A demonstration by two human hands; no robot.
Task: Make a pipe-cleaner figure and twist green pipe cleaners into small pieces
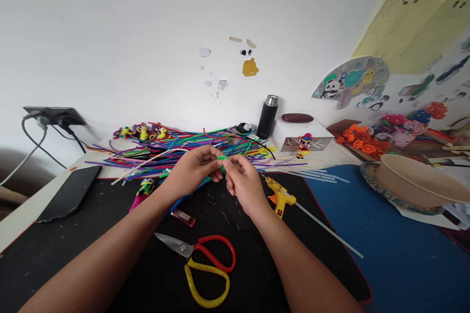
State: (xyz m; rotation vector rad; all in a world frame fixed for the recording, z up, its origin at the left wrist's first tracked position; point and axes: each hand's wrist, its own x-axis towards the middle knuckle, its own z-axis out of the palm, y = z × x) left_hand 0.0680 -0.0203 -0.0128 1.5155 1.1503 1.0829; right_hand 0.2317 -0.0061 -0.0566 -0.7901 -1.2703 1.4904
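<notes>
A small green pipe cleaner piece (222,158) is pinched between my two hands, above the middle of the black mat (253,279). My left hand (196,168) grips its left side with thumb and forefinger, fingers curled. On the right side, my right hand (244,181) holds it the same way, and most of the piece is covered by fingertips. Behind both hands spreads a heap of colourful pipe cleaners (176,143). Below them lie open scissors (189,249) with one red and one yellow handle, and a dark red lighter (183,217).
Right of my hands lies a yellow glue gun (281,196) with a long glue stick (330,230). A black thermos (268,117) and white box (303,132) stand by the wall. A phone (69,193) lies left. A large beige bowl (422,181) sits right, near orange flowers (362,139).
</notes>
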